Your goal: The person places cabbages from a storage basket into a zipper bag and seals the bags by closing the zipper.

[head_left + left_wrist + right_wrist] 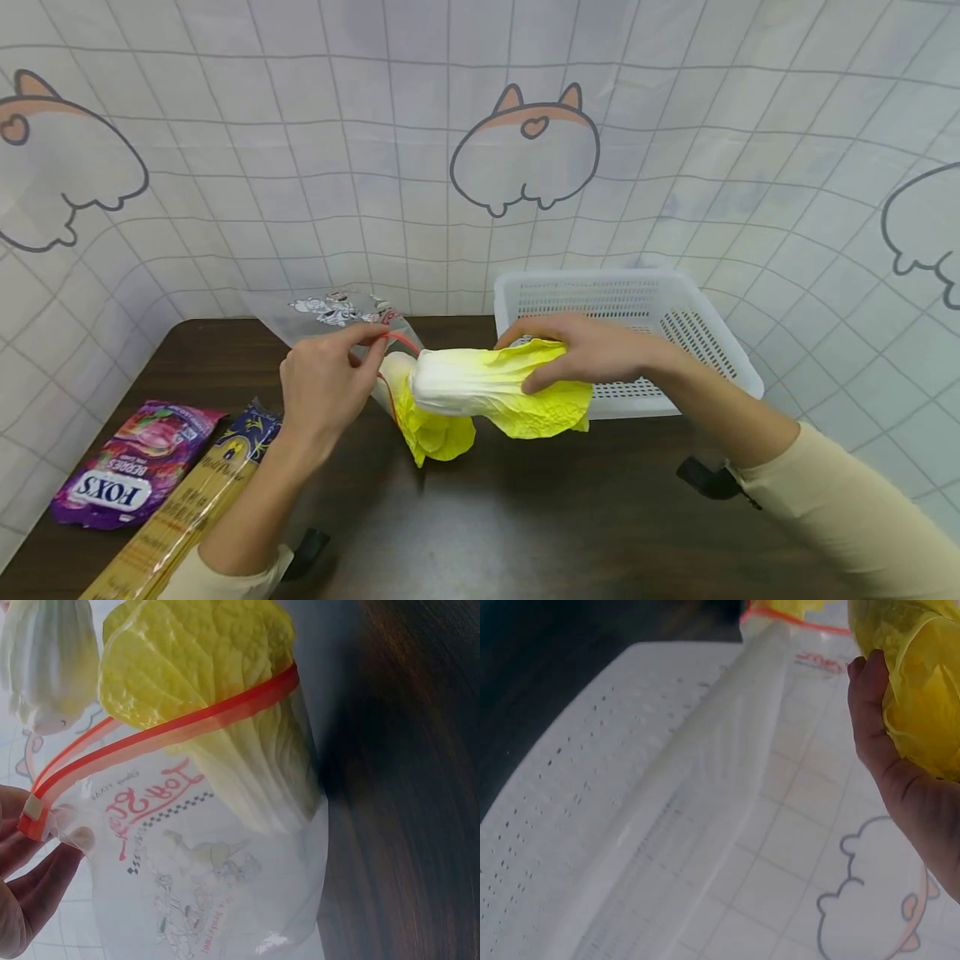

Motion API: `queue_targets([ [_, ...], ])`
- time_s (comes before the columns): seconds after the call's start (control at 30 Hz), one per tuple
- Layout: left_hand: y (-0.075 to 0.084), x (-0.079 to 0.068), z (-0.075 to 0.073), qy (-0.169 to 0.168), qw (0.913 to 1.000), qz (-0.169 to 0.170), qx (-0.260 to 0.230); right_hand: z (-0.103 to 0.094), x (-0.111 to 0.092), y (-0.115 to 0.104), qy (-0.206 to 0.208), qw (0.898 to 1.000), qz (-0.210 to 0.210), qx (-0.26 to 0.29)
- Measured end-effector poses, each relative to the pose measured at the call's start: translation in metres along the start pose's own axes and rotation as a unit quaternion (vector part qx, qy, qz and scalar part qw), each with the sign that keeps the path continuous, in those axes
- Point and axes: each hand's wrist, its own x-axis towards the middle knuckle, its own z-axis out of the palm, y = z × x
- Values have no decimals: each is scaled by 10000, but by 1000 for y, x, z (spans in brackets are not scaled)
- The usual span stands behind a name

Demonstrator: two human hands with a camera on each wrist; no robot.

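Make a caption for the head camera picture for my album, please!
Left hand pinches the red rim of a clear bag with one cabbage partly inside; right hand holds another cabbage.

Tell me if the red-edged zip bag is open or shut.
The zip bag is open: its red edges part around a napa cabbage that sticks out.

White gridded wall [360,142], cartoon animal prints [525,158], dark brown tabletop [480,525]

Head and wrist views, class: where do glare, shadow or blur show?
Head view: pale glare on the dark brown wood-grain table; left wrist view: a dark, soft-edged shadow beside the partly bagged yellow-and-white leafy cabbage; right wrist view: the white perforated plastic basket looks slightly blurred.
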Motion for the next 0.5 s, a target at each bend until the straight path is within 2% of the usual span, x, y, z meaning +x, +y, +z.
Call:
queue_targets([
  [0.2,0,0,1,-72,10000,-39,-15,20,6,-3,76,9999,-50,-60],
  [0.5,0,-1,1,-87,9999,-3,71,42,7,-17,962,9938,456,322],
])
